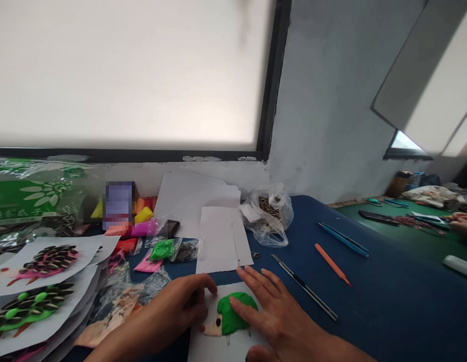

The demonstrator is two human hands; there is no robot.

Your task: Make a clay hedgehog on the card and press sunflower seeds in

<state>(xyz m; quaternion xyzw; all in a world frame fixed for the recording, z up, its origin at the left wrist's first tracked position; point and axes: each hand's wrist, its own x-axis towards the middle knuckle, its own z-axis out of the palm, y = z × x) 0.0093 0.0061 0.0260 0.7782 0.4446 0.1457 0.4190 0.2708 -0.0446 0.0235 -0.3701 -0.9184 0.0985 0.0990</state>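
A white paper sheet (195, 348) lies in front of me with a clay hedgehog on it. Its green clay body (233, 324) is domed, and its pale clay face (213, 329) has a black eye. Pencil-drawn legs show below the body. My right hand (276, 311) lies over the sheet, fingers spread, with one fingertip on the green clay. At the sheet's left edge rests my left hand (180, 306), its fingers loosely bent and the index finger apart from the thumb, touching the paper beside the face. Nothing shows in its grip.
Finished seed-covered hedgehog cards (48, 264) are stacked at left beside bags of coloured clay (161, 250). A plastic bag of seeds (271, 213) stands at the back. A craft knife (304, 286), an orange tool (333, 265) and blue tools (342, 239) lie right. Another person's hand (463, 223) is far right.
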